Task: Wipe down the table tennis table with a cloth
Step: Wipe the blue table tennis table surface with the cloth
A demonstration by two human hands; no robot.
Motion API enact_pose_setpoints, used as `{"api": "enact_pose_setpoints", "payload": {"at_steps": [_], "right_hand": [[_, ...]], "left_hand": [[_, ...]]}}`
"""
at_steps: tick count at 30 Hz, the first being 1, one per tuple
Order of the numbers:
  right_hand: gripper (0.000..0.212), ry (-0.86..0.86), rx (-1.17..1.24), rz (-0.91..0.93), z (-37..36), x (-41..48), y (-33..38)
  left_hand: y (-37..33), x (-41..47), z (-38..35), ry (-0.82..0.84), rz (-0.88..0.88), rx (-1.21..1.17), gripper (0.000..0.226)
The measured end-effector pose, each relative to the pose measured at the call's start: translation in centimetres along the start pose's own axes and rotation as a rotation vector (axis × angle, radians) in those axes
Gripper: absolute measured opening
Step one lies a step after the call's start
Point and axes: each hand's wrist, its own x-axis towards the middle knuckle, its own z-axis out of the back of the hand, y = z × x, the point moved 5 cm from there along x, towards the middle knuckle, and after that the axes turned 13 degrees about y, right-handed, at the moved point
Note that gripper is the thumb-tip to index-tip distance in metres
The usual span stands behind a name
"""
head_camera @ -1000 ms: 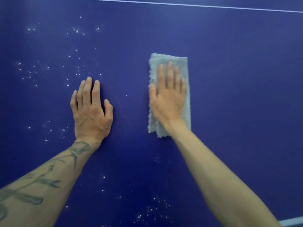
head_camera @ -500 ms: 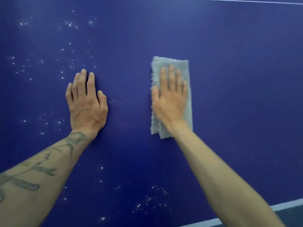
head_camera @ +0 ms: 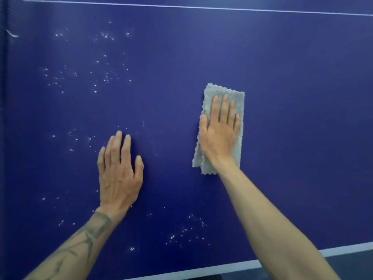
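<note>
The blue table tennis table (head_camera: pixel 292 98) fills the view. A folded grey cloth (head_camera: pixel 238 100) lies flat on it, right of centre. My right hand (head_camera: pixel 220 132) presses on the cloth with straight fingers, covering its middle. My left hand (head_camera: pixel 119 172) rests flat on the bare surface to the left, fingers straight, holding nothing. White specks (head_camera: pixel 105 75) dot the table at the upper left, and more specks (head_camera: pixel 183 233) lie near the front edge between my forearms.
A white line (head_camera: pixel 201 7) crosses the table at the top. The white-edged front border (head_camera: pixel 343 250) runs along the bottom right, with dark floor below it. The table's left edge (head_camera: pixel 3 138) is at the far left.
Both hands and the cloth sit lower in view as the camera tilted up. The cloth has slid a little toward the front edge under my right hand, which still presses flat.
</note>
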Motion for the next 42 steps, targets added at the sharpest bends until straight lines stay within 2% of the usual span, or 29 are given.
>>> {"api": "enact_pose_setpoints", "payload": {"at_steps": [2,4,6,7,8,11,12,14,17,20,22,23,26,29,32,35,37,38,39,42], "right_hand": [[0.068,0.002,-0.010,0.102,-1.7,-1.3,3.5],[0.067,0.035,-0.076,0.333,-3.9,-5.0,6.1],[0.066,0.069,-0.119,0.524,-5.3,-8.6,5.5],[0.065,0.069,-0.130,0.543,-5.4,-9.6,4.0],[0.065,0.073,-0.140,0.492,-5.1,-9.9,2.0],[0.067,0.055,-0.148,0.140,-2.9,-7.9,-3.9],[0.067,0.040,-0.119,0.042,-2.1,-6.8,-4.7],[0.067,-0.003,-0.052,-0.045,-1.3,-5.0,-3.7],[0.069,-0.020,-0.034,0.043,-2.9,-4.4,1.7],[0.066,0.035,-0.112,0.361,-5.8,-8.7,5.9],[0.065,0.066,-0.159,0.491,-6.4,-11.3,4.2],[0.066,0.075,-0.177,0.459,-6.0,-11.8,2.2],[0.067,0.099,-0.158,0.136,-3.7,-10.5,-4.5],[0.068,0.032,-0.072,-0.033,-1.8,-7.4,-5.1],[0.069,-0.008,-0.037,0.015,-3.0,-6.2,-0.3],[0.067,0.027,-0.089,0.307,-6.1,-10.1,4.6],[0.065,0.071,-0.128,0.498,-7.2,-13.5,4.4],[0.064,0.079,-0.144,0.527,-7.1,-14.1,3.1],[0.064,0.083,-0.156,0.492,-6.7,-14.2,1.2],[0.067,0.075,-0.171,0.219,-4.4,-11.7,-4.3]], "left_hand": [[0.2,-1.6,-1.1,0.011,-0.013,0.037,0.060],[0.6,-1.9,-1.8,0.013,-0.011,0.063,0.062],[0.7,-1.9,-2.1,0.004,-0.009,0.067,0.063],[0.7,-1.8,-2.2,0.001,-0.011,0.065,0.064],[0.8,-1.8,-2.2,0.004,-0.014,0.061,0.064],[0.9,-1.8,-2.2,0.008,-0.007,0.060,0.064],[0.9,-1.8,-2.2,0.010,-0.005,0.063,0.064],[1.0,-1.8,-2.2,0.011,-0.012,0.059,0.064],[1.1,-1.8,-2.3,0.005,-0.013,0.061,0.065],[1.0,-1.8,-2.2,-0.010,-0.021,0.061,0.066],[1.0,-1.7,-2.2,-0.010,-0.019,0.061,0.066],[1.0,-1.7,-2.2,-0.009,-0.016,0.055,0.065],[0.9,-1.8,-2.2,-0.006,-0.014,0.060,0.065],[0.9,-1.9,-2.2,-0.005,-0.014,0.063,0.064],[0.8,-1.9,-2.2,-0.022,-0.018,0.064,0.064],[0.8,-2.0,-2.1,-0.044,-0.024,0.057,0.063],[0.7,-2.0,-2.0,-0.052,-0.030,0.055,0.063],[0.8,-2.0,-2.0,-0.054,-0.028,0.056,0.062],[0.8,-2.0,-2.0,-0.055,-0.024,0.056,0.062],[0.9,-2.0,-2.1,-0.056,-0.020,0.056,0.061]]}}
